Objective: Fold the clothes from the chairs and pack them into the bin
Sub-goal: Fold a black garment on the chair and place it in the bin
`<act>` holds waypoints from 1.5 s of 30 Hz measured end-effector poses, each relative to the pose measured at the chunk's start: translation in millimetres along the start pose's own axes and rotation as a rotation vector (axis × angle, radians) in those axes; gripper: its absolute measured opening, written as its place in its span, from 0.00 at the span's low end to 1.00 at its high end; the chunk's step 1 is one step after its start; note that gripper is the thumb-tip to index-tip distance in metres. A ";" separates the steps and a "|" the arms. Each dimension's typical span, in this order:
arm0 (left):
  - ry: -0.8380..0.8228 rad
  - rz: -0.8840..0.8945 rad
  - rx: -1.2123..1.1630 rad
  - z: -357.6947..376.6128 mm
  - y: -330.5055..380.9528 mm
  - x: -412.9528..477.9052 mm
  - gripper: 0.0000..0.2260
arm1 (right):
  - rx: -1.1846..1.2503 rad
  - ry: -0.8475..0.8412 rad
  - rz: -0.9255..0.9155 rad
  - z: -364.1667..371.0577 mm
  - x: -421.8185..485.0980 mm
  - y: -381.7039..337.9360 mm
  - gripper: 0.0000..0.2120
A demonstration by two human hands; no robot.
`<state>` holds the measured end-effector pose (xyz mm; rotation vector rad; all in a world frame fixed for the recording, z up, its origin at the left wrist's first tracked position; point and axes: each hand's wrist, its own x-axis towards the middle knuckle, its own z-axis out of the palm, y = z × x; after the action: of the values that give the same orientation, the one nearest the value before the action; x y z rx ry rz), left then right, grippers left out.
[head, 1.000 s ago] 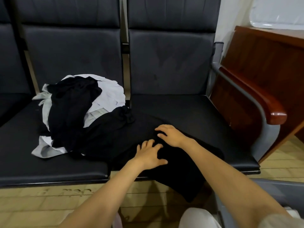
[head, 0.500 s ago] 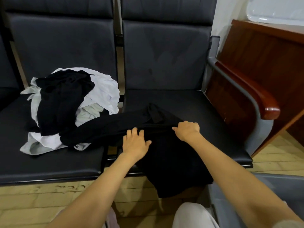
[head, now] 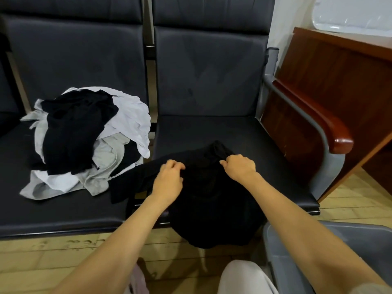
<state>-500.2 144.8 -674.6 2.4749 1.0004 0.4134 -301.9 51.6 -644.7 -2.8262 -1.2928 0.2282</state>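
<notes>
Both my left hand [head: 169, 179] and right hand [head: 239, 166] are pinching the top edge of the black garment [head: 212, 200], mid-frame and drooping off the chair seat [head: 265, 145]; it looks light and floppy, so grabbing the shoulders seems best.

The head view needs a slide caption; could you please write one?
The left hand and right hand pinch a black garment on the chair.

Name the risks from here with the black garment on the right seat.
1. Much of the black garment hangs over the front edge of the seat. The left hand and right hand pinch only its upper part, so it may slide to the floor.
2. Its sleeve lies against the clothes pile, so a pull might drag pieces along.
</notes>
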 end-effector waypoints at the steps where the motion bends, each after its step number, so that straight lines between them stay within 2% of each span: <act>1: 0.014 -0.062 0.084 -1.8 -3.2 1.4 0.19 | 0.028 0.023 0.001 0.1 3.6 -2.9 0.19; 3: 0.028 -0.170 0.176 -4.9 -6.5 4.6 0.22 | 0.204 0.051 0.011 3.3 10.4 -12.1 0.21; 5: 0.090 -0.243 0.197 -8.3 -10.3 9.2 0.22 | 0.350 0.046 0.062 6.9 16.3 -22.2 0.27; 8: 0.101 -0.309 0.242 -16.1 -24.6 14.8 0.21 | 0.257 0.019 0.149 11.5 24.9 -28.6 0.29; 12: -0.058 -0.293 0.238 -18.9 -36.4 14.7 0.19 | 0.089 0.030 0.104 19.0 31.4 -27.3 0.21; 15: -0.024 -0.254 0.166 -19.8 -35.7 12.6 0.16 | 0.109 0.066 0.081 20.0 32.4 -21.7 0.16; 19: 0.061 -0.312 0.053 -20.0 -38.0 12.5 0.09 | 0.519 0.134 0.185 15.6 31.3 -2.3 0.13; 24: 0.079 -0.308 -0.048 -15.9 -42.8 13.4 0.07 | 0.831 0.185 0.252 1.2 23.5 8.1 0.11; 27: 0.100 -0.280 0.033 -14.9 -47.2 11.5 0.12 | 1.016 0.183 0.314 -14.3 23.8 11.1 0.09; 30: 0.086 -0.245 0.191 -16.2 -49.6 9.3 0.12 | 1.247 0.229 0.337 -30.9 25.3 14.9 0.06; 34: 0.052 -0.304 0.276 -24.0 -57.4 4.0 0.11 | 1.588 0.197 0.311 -57.9 15.8 24.2 0.04; 37: 0.144 -0.324 0.069 -31.6 -50.5 -1.8 0.10 | 1.697 0.137 0.219 -72.4 3.0 29.9 0.02; 41: 0.239 -0.350 -0.705 -48.3 -13.1 -4.8 0.08 | 1.555 0.138 0.130 -88.0 -10.7 27.7 0.08; 45: 0.339 -0.265 -0.952 -74.7 20.4 5.3 0.06 | 1.423 0.227 0.061 -111.0 -15.4 26.6 0.06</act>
<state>-516.4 156.5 -599.6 1.4294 0.9299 0.9698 -276.0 26.7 -535.3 -1.5776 -0.5410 0.5270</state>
